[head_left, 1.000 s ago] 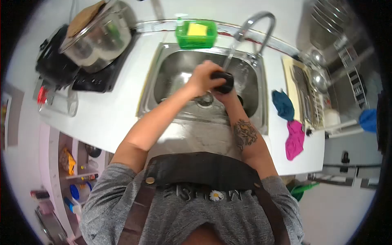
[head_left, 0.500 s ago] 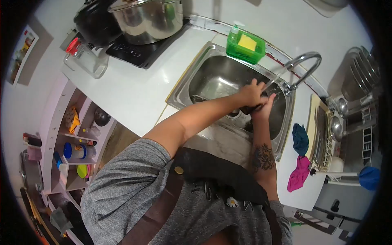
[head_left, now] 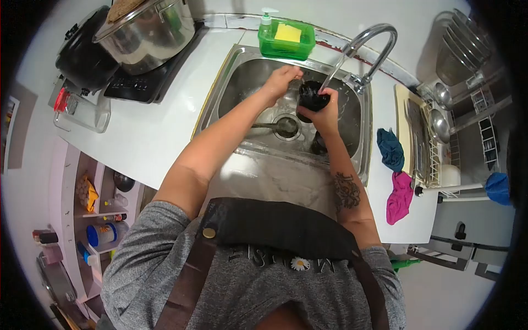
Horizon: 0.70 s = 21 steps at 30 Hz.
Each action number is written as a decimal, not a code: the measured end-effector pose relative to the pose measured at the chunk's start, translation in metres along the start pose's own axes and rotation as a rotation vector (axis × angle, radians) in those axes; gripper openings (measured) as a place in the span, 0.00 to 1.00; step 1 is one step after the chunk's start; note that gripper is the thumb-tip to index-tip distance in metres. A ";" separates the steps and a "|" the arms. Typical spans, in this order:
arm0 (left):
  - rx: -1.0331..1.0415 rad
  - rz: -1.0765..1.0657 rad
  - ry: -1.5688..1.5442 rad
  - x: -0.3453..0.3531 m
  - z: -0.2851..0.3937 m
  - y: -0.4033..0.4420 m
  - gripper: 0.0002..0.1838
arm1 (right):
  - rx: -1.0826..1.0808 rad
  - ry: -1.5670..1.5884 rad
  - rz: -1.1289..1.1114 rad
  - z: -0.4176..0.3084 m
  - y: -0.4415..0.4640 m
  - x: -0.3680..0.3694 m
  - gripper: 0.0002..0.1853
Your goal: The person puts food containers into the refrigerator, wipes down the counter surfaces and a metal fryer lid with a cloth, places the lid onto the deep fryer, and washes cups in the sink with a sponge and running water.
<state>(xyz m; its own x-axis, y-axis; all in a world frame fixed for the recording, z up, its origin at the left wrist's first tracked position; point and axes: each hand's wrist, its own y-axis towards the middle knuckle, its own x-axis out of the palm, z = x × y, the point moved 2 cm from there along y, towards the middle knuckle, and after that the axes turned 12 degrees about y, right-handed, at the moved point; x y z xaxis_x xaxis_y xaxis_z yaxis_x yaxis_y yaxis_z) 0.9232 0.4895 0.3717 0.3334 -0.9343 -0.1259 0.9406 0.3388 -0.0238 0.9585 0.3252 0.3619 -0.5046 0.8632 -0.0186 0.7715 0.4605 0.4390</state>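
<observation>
My right hand [head_left: 327, 111] is wrapped round a black cup [head_left: 313, 99], its mouth tipped up under the stream from the faucet [head_left: 379, 32]. Just left of the cup, apart from it, is my left hand [head_left: 283, 82], its fingers curled together; what they hold, if anything, is hidden. Below both hands a ladle [head_left: 286, 127] lies over the drain in the steel sink [head_left: 234, 104], its handle pointing left. Another dark object [head_left: 319, 144] sits low in the basin, partly behind my right wrist; its kind is unclear.
Behind the sink stands a green caddy [head_left: 300, 50] with a yellow sponge [head_left: 288, 33] and a pump bottle [head_left: 266, 22]. A large pot [head_left: 146, 41] on a cooktop [head_left: 143, 82] and a glass pitcher [head_left: 91, 113] are left. Cloths [head_left: 390, 149] and a dish rack [head_left: 434, 159] lie right.
My left hand has come off the cup and moved left. My right hand keeps the cup, now turned mouth-up under the water. The view has shifted, showing the ladle more fully.
</observation>
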 end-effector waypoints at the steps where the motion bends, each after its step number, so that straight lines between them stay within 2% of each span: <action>1: -0.071 -0.030 0.011 -0.003 -0.001 -0.002 0.19 | -0.073 -0.100 0.027 -0.005 0.003 0.000 0.37; 2: -0.062 -0.033 0.009 -0.005 0.000 -0.001 0.19 | -0.219 -0.116 0.041 -0.008 0.004 -0.001 0.35; 3: -0.112 -0.090 -0.035 -0.003 -0.003 -0.005 0.19 | -0.213 -0.121 0.045 -0.008 0.002 -0.002 0.35; 5: -0.160 -0.158 -0.072 0.005 -0.001 -0.015 0.19 | 0.106 0.014 0.038 -0.007 0.003 -0.002 0.34; 6: -0.136 -0.209 -0.125 0.011 0.002 -0.020 0.20 | 0.195 0.167 0.059 0.000 0.001 -0.002 0.27; 7: -0.116 -0.259 -0.179 0.018 0.006 -0.027 0.21 | 0.192 0.162 0.065 0.008 0.003 -0.002 0.27; 9: -0.116 -0.224 -0.306 0.031 -0.004 -0.025 0.21 | 0.622 0.913 0.119 0.027 0.006 0.006 0.27; 10: -0.329 -0.316 -0.439 0.035 -0.008 -0.023 0.21 | 0.653 0.867 0.186 0.026 0.006 0.013 0.35; 11: -0.548 -0.405 -0.568 0.039 -0.013 -0.024 0.20 | 0.654 0.868 0.191 0.021 0.007 0.012 0.35; 12: -0.661 -0.447 -0.706 0.037 -0.017 -0.027 0.20 | 0.766 0.499 0.177 0.018 0.008 0.009 0.34; 13: -0.661 -0.449 -0.705 0.037 -0.024 -0.028 0.20 | 0.856 0.124 0.158 0.018 0.012 0.006 0.33; 14: -0.710 -0.423 -0.795 0.039 -0.035 -0.029 0.20 | 0.569 -0.556 0.035 0.029 0.023 0.000 0.28; 15: -0.759 -0.394 -0.885 0.040 -0.045 -0.030 0.20 | 0.573 -0.555 0.037 0.045 0.029 -0.007 0.28; 16: -0.760 -0.394 -0.885 0.043 -0.048 -0.029 0.20 | 0.428 -0.420 0.005 0.038 0.036 -0.005 0.23; 17: -0.720 -0.279 -0.759 0.044 -0.051 -0.026 0.19 | 0.283 -0.285 -0.026 0.030 0.039 -0.002 0.19; 18: -0.680 -0.166 -0.632 0.044 -0.055 -0.024 0.18 | 0.419 0.062 -0.075 0.028 0.042 -0.001 0.14; 19: -0.683 -0.167 -0.632 0.045 -0.055 -0.024 0.18 | 0.422 0.062 -0.073 0.011 0.044 -0.003 0.14; 21: -0.273 -0.130 0.019 0.041 -0.046 -0.019 0.15 | 0.490 0.115 -0.137 -0.010 0.045 -0.007 0.10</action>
<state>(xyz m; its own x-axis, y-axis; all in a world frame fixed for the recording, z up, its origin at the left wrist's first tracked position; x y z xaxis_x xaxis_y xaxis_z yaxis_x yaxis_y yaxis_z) 0.9162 0.4500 0.3213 0.2073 -0.9706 -0.1227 0.9222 0.2357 -0.3065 0.9929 0.3378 0.3903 -0.6321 0.7722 0.0647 0.7720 0.6347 -0.0330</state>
